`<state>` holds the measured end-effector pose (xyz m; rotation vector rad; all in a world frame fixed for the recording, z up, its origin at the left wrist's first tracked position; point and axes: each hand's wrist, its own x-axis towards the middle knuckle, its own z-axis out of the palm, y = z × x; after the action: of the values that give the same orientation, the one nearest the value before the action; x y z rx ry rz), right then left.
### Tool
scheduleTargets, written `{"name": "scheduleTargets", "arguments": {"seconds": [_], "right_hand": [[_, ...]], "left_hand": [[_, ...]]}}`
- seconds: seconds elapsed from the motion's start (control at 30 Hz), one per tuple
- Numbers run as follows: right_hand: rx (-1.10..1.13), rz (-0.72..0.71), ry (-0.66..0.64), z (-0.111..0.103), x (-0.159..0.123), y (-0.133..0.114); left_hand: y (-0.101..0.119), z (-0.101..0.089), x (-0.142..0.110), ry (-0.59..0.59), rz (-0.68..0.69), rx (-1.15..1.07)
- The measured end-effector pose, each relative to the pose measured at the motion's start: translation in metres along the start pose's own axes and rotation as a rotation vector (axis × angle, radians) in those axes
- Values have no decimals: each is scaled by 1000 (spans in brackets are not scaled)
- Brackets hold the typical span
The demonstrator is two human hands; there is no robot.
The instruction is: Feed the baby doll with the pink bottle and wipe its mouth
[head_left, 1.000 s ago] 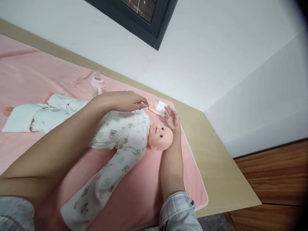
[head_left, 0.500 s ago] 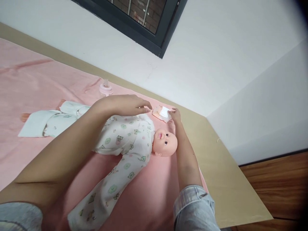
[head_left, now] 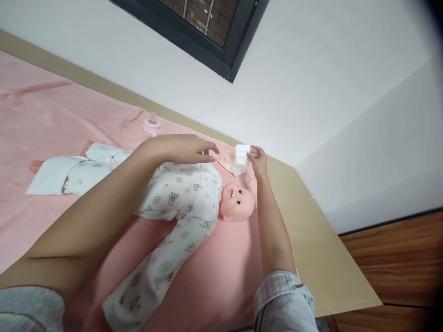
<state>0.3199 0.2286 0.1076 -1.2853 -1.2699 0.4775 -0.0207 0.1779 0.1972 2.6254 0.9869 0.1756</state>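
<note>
A baby doll [head_left: 194, 196] in a white printed sleepsuit lies on a pink blanket [head_left: 51, 120], its head [head_left: 238, 204] toward the right. My right hand [head_left: 256, 160] pinches a white wipe [head_left: 242, 154] and holds it lifted just above a small pink wipe pack [head_left: 228, 163] beyond the doll's head. My left hand [head_left: 183, 148] hovers over the doll's shoulder, fingers close together and pointing at the left edge of the pack; nothing shows in them.
A pink baby bottle [head_left: 151, 125] stands on the blanket near the wall. The blanket covers a tan board [head_left: 321, 249] whose right edge drops to a wooden floor [head_left: 398, 267]. A white wall and a dark window frame [head_left: 211, 50] lie behind.
My right hand went from flat beside the doll's head to the pack, pinched the white wipe and lifted it. My left hand stayed by the pack's edge.
</note>
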Motion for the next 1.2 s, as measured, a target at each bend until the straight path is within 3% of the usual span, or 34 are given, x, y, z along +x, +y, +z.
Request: {"name": "scheduleTargets", "arguments": {"seconds": [0.23,0.4,0.6,0.7,0.8,0.87,0.97,1.1,1.2], "right_hand": [[168,-162,-113,3,-41,-51],[211,-265,-235,20,-81,-80],[200,-332,-306,34,-102,-96],[197,-340,-345,31,-105,-100],[249,-320,-334,25,-102,-102],[300,-272,-294,19,-97,-100],[326,-150,-220,10,-85,-84],[361,82,-168,2,-71,-34],[336,290,-133,3,-70,3]], "left_hand": [[-11,10,15,70,45,-104],[-3,20,30,286,11,-388],[10,34,38,182,249,-638],[16,36,37,160,179,-684],[18,36,36,221,115,-701],[19,36,36,222,150,-662],[21,36,35,87,257,-525],[29,36,32,-127,291,-330],[35,37,29,-194,284,-270]]}}
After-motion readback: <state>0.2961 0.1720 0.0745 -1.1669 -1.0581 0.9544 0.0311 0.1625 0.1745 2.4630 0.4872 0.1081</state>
